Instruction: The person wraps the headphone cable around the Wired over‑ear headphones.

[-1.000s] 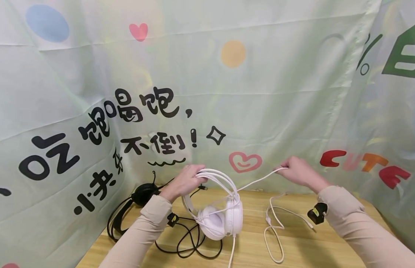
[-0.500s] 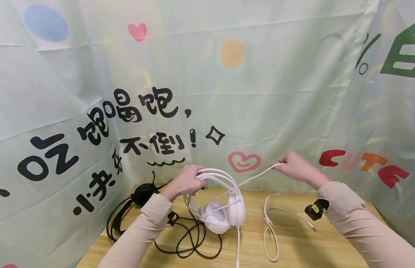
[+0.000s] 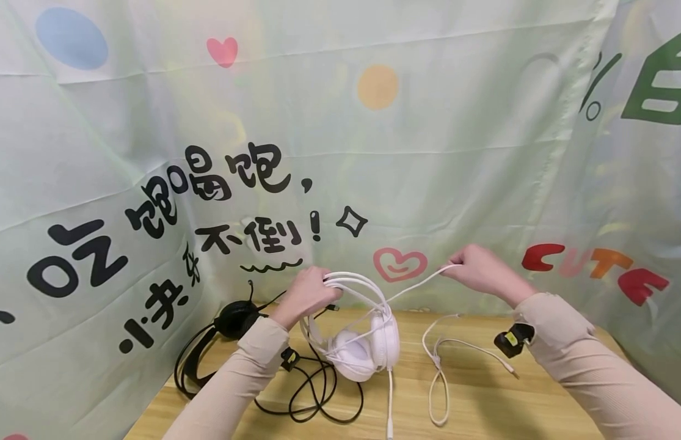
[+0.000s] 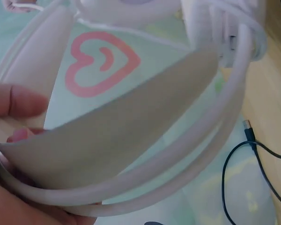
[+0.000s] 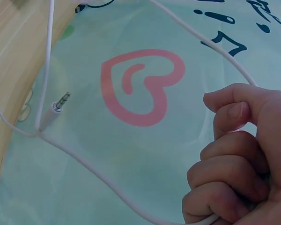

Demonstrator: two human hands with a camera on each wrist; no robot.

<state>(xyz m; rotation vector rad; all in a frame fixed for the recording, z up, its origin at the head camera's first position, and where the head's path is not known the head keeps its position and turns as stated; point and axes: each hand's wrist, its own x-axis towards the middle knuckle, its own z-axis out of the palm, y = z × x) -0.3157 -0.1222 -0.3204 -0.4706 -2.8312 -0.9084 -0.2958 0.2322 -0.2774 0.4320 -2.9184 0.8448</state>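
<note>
White over-ear headphones (image 3: 385,342) hang from my left hand (image 3: 309,294), which grips the top of the headband. In the left wrist view, the wide inner band (image 4: 117,122) and two thin outer hoops pass between the thumb and fingers. My right hand (image 3: 479,269), raised to the right, holds the white cable (image 3: 419,282) in curled fingers. That cable slants up from the headphones, and some of it is wound around the ear cups. From the right hand the cable hangs down in a loop; a white audio plug (image 5: 56,110) shows beside it in the right wrist view.
A black headset (image 3: 236,319) lies at the table's back left. Its black cable (image 3: 318,403) coils beneath the white headphones, with a USB plug (image 4: 248,131) behind them. The loose white cable (image 3: 439,391) lies at the right of the wooden table (image 3: 483,421). Printed curtains (image 3: 455,153) stand behind.
My right hand has moved slightly up and left with the cable, and the hanging loop has shifted left. The headphones have risen a little; my left hand keeps its grip.
</note>
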